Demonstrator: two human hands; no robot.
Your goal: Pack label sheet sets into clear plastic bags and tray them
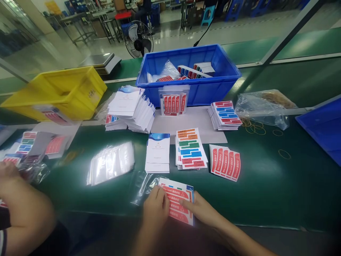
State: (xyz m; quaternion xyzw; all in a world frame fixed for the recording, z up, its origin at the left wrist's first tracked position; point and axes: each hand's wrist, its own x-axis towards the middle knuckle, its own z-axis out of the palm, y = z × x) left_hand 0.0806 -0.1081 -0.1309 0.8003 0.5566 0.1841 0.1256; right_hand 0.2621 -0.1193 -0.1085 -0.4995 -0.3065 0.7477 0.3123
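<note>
My right hand (pixel 201 209) grips the right side of a stack of red-and-white label sheets (pixel 177 201), its thumb on top. At the stack's left edge, my left hand (pixel 157 206) has its fingers closed, with a clear plastic bag (pixel 145 186) stretching out behind it. How the bag and the sheets meet is hidden by that hand. Beyond them lie white booklets (pixel 157 153), multicoloured label sheets (pixel 191 149) and red label sheets (pixel 225 161). A pile of clear bags (pixel 112 163) is to the left.
A blue bin (pixel 189 85) stands at the back, a yellow bin (pixel 61 94) at the back left. Tall booklet stacks (pixel 133 108), more labels (pixel 226 115) and rubber bands (pixel 253 127) are on the green table (pixel 266 192). A co-worker's arm (pixel 26 206) reaches in at the left.
</note>
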